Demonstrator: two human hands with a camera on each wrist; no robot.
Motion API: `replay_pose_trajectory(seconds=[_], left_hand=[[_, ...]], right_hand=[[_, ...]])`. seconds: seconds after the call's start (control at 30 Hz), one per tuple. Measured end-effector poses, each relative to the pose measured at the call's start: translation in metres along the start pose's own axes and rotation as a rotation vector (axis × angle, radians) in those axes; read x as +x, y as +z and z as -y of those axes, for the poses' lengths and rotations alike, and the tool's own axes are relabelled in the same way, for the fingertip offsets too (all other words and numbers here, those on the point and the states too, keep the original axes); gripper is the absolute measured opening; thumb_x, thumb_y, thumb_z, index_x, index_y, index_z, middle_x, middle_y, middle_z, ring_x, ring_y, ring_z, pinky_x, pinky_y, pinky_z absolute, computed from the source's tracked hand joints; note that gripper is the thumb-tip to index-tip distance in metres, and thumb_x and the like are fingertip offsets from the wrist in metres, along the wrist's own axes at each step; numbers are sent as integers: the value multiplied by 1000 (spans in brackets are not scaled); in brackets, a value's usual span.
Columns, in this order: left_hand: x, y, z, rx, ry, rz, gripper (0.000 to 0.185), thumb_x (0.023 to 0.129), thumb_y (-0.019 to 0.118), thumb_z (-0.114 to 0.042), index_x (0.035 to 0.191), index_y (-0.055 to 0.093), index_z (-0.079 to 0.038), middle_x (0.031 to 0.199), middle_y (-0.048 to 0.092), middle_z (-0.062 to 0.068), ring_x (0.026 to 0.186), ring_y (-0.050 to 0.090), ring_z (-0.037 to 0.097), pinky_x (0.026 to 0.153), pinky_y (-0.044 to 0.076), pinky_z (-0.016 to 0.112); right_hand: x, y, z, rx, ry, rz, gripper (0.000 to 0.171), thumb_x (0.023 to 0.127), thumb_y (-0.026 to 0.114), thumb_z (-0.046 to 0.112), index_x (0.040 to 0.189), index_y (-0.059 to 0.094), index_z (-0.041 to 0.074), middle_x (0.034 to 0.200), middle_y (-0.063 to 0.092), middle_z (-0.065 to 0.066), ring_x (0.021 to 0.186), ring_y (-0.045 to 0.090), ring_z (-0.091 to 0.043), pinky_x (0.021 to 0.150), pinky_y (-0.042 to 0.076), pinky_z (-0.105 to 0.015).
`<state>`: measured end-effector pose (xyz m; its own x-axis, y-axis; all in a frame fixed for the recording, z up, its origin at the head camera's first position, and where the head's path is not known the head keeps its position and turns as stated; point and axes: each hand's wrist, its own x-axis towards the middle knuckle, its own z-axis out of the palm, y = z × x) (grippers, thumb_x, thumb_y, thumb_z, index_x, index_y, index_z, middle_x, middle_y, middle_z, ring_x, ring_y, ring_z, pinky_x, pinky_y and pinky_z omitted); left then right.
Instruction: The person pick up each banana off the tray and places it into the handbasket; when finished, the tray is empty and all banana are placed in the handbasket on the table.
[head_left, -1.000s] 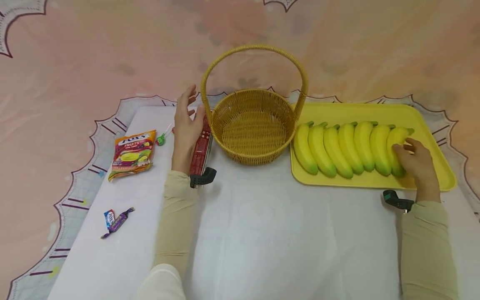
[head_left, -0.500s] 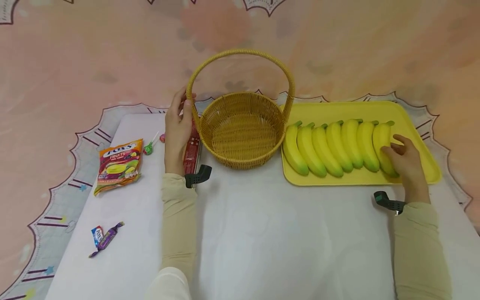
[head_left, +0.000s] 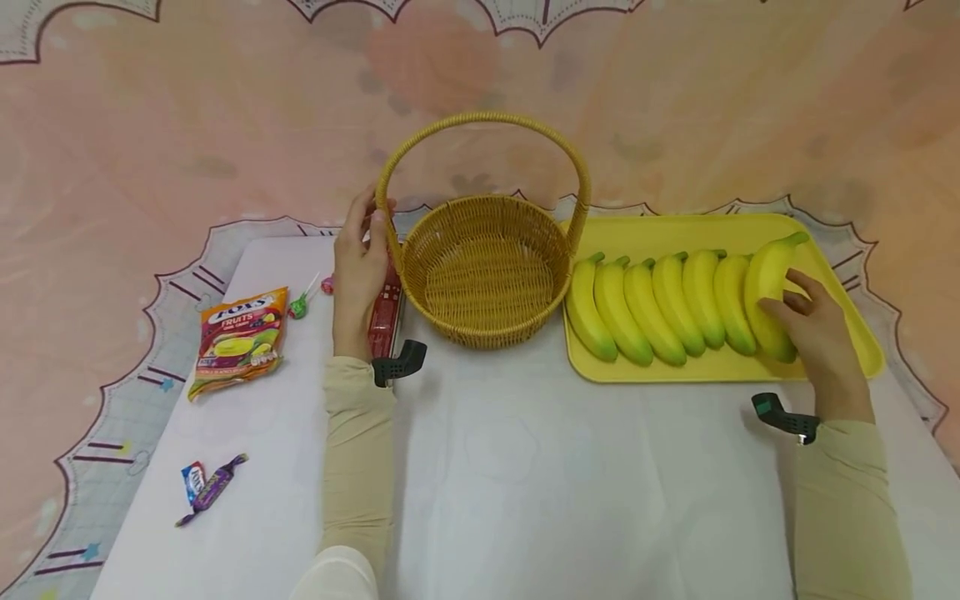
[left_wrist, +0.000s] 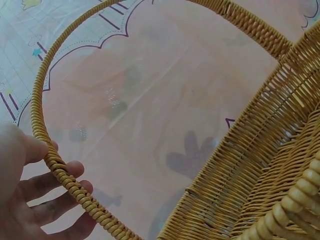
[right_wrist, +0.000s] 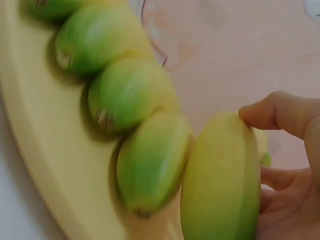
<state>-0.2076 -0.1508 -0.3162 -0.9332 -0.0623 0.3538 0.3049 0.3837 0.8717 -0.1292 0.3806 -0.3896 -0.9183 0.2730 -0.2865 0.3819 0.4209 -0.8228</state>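
At the right end of a row of several bananas, my right hand [head_left: 813, 329] pinches the last banana [head_left: 770, 296] between thumb and fingers. That banana stands higher than its neighbours, and in the right wrist view the held banana [right_wrist: 220, 180] is beside the row. The others lie side by side on a yellow tray [head_left: 832, 250]. My left hand [head_left: 360, 267] is at the left side of a wicker basket [head_left: 487, 329]. In the left wrist view, its thumb and fingers curl round the lower part of the basket handle [left_wrist: 70, 182]. Nothing lies inside the basket.
A red box [head_left: 385, 321] lies partly hidden behind my left hand. Left of it are a green lollipop [head_left: 297, 307], a Fox's candy bag [head_left: 240, 342], a purple wrapped candy [head_left: 213, 489] and a small blue-and-red packet [head_left: 192, 482]. A patterned cloth hangs behind the table.
My left hand has come to the basket handle and taken hold of it. The rightmost banana has risen off the tray in my right hand. The head view has shifted.
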Motion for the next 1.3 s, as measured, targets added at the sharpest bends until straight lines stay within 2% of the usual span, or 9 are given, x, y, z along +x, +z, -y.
replay_pose_trajectory(seconds=[0.1, 0.23, 0.33, 0.5, 0.7, 0.87, 0.97, 1.13, 1.3], left_hand=[[5, 2, 14, 0, 6, -7, 40, 102, 39, -22, 141, 43, -20, 127, 58, 12, 121, 54, 21, 101, 47, 39], [5, 4, 21, 7, 12, -11, 40, 101, 40, -26, 141, 43, -24, 127, 59, 8, 120, 54, 18, 100, 48, 39], [2, 5, 22, 5, 17, -8, 40, 101, 41, -27, 140, 44, -25, 127, 59, 8, 120, 54, 18, 100, 48, 40], [1, 3, 21, 14, 32, -23, 39, 101, 42, -27, 140, 45, -24, 126, 60, 10, 120, 55, 20, 99, 48, 41], [3, 5, 21, 10, 17, -13, 39, 101, 41, -27, 140, 45, -24, 127, 59, 9, 121, 54, 21, 99, 48, 42], [5, 7, 20, 5, 29, -4, 40, 101, 41, -28, 140, 44, -23, 127, 59, 11, 121, 54, 22, 99, 48, 43], [5, 4, 19, 12, 28, -21, 39, 101, 41, -29, 140, 45, -24, 127, 59, 10, 121, 54, 22, 99, 48, 44], [3, 2, 20, 6, 30, -21, 40, 101, 41, -29, 141, 43, -24, 129, 58, 10, 122, 54, 22, 99, 48, 44], [1, 2, 20, -4, 28, -19, 40, 101, 41, -28, 141, 43, -25, 129, 57, 9, 121, 54, 21, 98, 49, 43]], right_hand=[[-4, 3, 7, 107, -43, 37, 80, 89, 59, 45, 151, 11, 34, 124, 43, 14, 95, 45, 5, 70, 44, -5], [-12, 12, 17, 272, -90, 103, 79, 91, 59, 36, 152, 9, 30, 142, 33, 0, 99, 45, 2, 73, 44, -4], [-17, 21, 25, 334, -125, 144, 77, 94, 56, 33, 153, 7, 27, 152, 22, -5, 104, 42, 1, 76, 43, -3], [-24, 43, 42, 229, -205, 173, 70, 96, 52, 34, 152, 12, 26, 149, 27, -7, 105, 44, -1, 78, 43, -7], [-34, 69, 57, 123, -299, 232, 61, 98, 48, 36, 151, 19, 26, 140, 39, 0, 106, 47, 0, 81, 44, -9], [-49, 92, 71, 117, -401, 356, 59, 98, 49, 28, 150, 21, 19, 145, 36, -12, 116, 43, -1, 87, 41, -8], [-54, 109, 85, 138, -437, 449, 59, 98, 50, 23, 150, 23, 16, 145, 36, -16, 122, 40, -8, 91, 40, -9], [-54, 138, 108, 95, -471, 548, 58, 96, 54, 21, 148, 27, 14, 140, 43, -15, 120, 44, -23, 90, 44, -15], [-45, 161, 138, 61, -486, 594, 59, 94, 57, 28, 146, 30, 19, 137, 48, -10, 118, 48, -24, 90, 47, -26]])
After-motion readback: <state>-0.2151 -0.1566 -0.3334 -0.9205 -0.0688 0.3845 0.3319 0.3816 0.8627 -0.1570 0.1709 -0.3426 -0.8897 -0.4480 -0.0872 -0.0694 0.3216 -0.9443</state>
